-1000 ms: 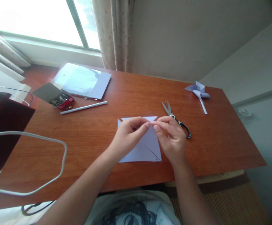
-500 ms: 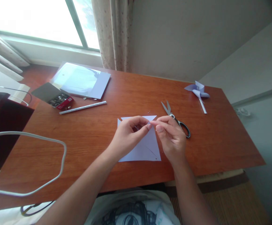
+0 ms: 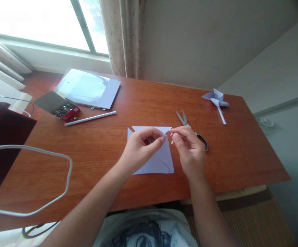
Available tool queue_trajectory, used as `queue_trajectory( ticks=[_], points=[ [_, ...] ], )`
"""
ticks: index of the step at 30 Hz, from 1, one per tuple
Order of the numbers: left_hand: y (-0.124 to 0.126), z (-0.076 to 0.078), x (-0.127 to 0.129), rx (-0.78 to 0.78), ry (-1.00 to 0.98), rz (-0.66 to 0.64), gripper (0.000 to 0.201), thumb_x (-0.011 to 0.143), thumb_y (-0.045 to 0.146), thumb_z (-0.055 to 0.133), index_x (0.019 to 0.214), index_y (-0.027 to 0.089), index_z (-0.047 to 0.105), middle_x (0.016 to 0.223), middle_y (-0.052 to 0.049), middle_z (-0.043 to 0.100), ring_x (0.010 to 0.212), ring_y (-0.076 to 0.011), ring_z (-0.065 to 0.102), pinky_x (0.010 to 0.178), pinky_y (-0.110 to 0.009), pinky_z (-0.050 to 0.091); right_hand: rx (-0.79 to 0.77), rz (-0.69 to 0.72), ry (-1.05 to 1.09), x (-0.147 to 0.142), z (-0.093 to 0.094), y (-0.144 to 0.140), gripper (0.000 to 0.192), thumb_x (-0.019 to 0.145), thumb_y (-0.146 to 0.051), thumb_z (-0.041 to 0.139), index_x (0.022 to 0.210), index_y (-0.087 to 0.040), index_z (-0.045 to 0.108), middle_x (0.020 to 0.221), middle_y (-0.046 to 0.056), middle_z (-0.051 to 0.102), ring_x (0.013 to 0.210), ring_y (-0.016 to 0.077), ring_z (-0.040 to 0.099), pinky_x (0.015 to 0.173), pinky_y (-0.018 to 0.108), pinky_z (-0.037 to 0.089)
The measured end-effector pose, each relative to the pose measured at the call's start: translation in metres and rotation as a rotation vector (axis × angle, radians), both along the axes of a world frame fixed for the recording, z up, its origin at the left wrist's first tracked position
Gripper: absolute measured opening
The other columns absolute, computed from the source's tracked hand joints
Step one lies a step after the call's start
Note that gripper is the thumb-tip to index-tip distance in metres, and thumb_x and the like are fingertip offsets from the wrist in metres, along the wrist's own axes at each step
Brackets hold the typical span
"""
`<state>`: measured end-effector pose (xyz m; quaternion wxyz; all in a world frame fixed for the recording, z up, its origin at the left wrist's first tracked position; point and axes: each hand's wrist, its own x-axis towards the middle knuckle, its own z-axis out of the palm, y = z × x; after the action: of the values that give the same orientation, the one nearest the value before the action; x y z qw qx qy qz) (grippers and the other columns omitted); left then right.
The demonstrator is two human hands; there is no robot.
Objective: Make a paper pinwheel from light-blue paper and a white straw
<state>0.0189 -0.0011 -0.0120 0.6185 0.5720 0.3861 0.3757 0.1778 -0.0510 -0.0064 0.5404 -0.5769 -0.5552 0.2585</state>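
A white square paper point(image 3: 154, 163) with slits running in from its corners lies in front of me. My left hand point(image 3: 145, 144) is over its upper part, thumb and fingers pinched on a piece of the paper near its upper right corner. Just to the right, my right hand point(image 3: 190, 147) is closed, with small pale bits showing at its fingertips; I cannot make out what they are. A small dark hole shows near the lower right corner. Scissors point(image 3: 183, 120) with black and white handles lie behind my right hand, which partly hides them.
An open box of metal pins point(image 3: 66, 109) stands at the left beside a rolled white paper stick point(image 3: 91, 118). Behind them lies a plastic-covered pad point(image 3: 110, 94). A paper pinwheel point(image 3: 217, 102) lies at the far right. A white cable point(image 3: 69, 171) loops over the table's left side.
My right hand has drawn slightly right, away from my left fingertips, and small pale bits now show in it. The paper has shifted a little upward and left.
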Motion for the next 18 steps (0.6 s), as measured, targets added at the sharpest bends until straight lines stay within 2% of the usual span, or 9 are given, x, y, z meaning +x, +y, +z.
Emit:
queue_trajectory(
  ticks=[6,18],
  points=[
    [-0.0003,0.0009,0.0004,0.001,-0.004,0.003,0.022,0.086,0.036,0.072,0.079,0.015,0.071,0.074,-0.003,0.065,0.067,-0.014,0.056,0.062,-0.025,0.046,-0.178,0.11,0.166,-0.0016,-0.0045,0.0031,0.009,0.092,-0.034,0.067,0.092,-0.025,0.07,0.087,0.001,0.071,0.082,0.0187,0.068,0.071,0.029,0.056],
    [-0.0001,0.0002,0.0003,0.068,0.061,-0.003,0.024,0.088,0.036,0.069,0.078,0.014,0.07,0.071,-0.003,0.063,0.065,-0.0134,0.052,0.059,-0.025,0.042,-0.16,0.083,0.192,-0.0034,-0.0029,0.0048,0.01,0.091,-0.033,0.07,0.086,-0.025,0.071,0.084,0.0,0.071,0.078,0.0175,0.067,0.068,0.028,0.056]
  ],
)
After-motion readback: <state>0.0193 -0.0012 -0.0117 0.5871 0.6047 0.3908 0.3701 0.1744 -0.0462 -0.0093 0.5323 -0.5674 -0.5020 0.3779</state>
